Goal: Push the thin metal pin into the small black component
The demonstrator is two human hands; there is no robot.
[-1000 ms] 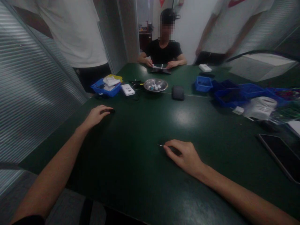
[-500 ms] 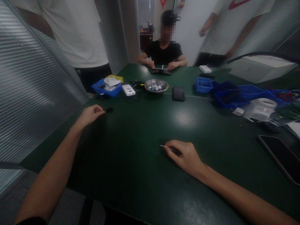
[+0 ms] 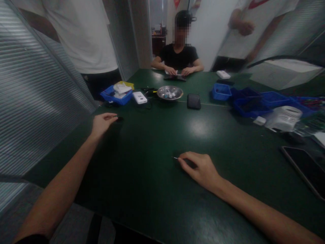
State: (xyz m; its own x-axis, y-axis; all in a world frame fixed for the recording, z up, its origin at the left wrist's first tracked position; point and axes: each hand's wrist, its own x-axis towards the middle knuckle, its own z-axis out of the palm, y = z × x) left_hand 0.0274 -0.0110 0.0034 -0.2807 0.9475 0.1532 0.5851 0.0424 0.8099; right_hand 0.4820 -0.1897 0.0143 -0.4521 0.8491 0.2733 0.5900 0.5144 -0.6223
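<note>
My right hand rests low over the green table, thumb and forefinger pinched on a thin silvery pin-like piece that points left. What kind of piece it is, I cannot make out. Farther off on the left, my left hand is closed in a pinch. Something small may sit between its fingertips, too fine to name. Just beyond those fingertips lies a dark round patch on the tabletop; whether it is an object or a shadow is unclear.
A steel bowl with small white pieces stands mid-table beside a black wallet-like item and a white device. Blue bins line the right, a filled blue basket the left. A phone lies right. Another person sits opposite.
My left hand has shifted slightly right, toward the dark patch, still pinched. My right hand stays in place with the thin piece. A standing person's hand at the back right has moved.
</note>
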